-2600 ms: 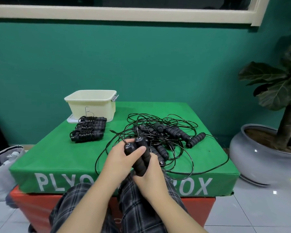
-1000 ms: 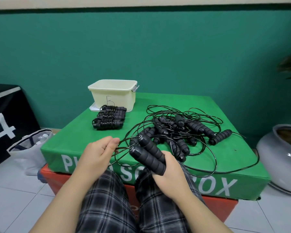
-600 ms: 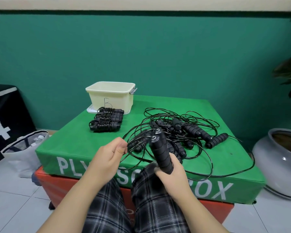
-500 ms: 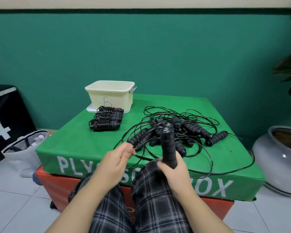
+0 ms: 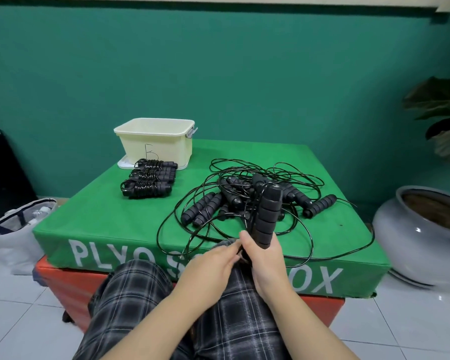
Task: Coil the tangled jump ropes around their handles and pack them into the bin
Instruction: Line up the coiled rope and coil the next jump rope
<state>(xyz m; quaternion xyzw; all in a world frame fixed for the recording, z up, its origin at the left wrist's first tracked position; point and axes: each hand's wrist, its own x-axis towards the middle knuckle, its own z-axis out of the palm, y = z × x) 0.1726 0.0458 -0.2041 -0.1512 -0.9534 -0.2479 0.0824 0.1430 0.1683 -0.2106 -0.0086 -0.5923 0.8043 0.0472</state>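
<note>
The right hand (image 5: 266, 258) grips a pair of black ribbed foam jump-rope handles (image 5: 266, 216) by their lower ends, fingers curled round them, holding them upright just in front of the near edge of the green padded plyo box (image 5: 109, 219), which serves as the table. The left hand (image 5: 211, 266) reaches in beside it, its fingertips (image 5: 234, 249) pinching something at the base of those handles — most likely the thin black cord, though the contact itself is too small to make out. Both hands hover over the person's lap, clad in dark plaid trousers (image 5: 140, 294).

On the table, towards the right side, lies a tangled heap of black jump ropes (image 5: 244, 201): several foam handles in a loose cluster, with cord looping widely round them and trailing over the near edge and the right edge. Near the far left corner stands a cream plastic bin (image 5: 156, 144) with a letter marked on its front wall, resting on its white lid (image 5: 124, 163). Just in front of the bin, three coiled rope bundles (image 5: 148, 181) lie side by side, cords wound tight round their handles.

The box sits on an orange base (image 5: 63, 276). On the tiled floor, a grey ceramic plant pot (image 5: 413, 242) stands to the right, and a white cloth bag (image 5: 13, 229) to the left — beside a black box (image 5: 0, 172).
</note>
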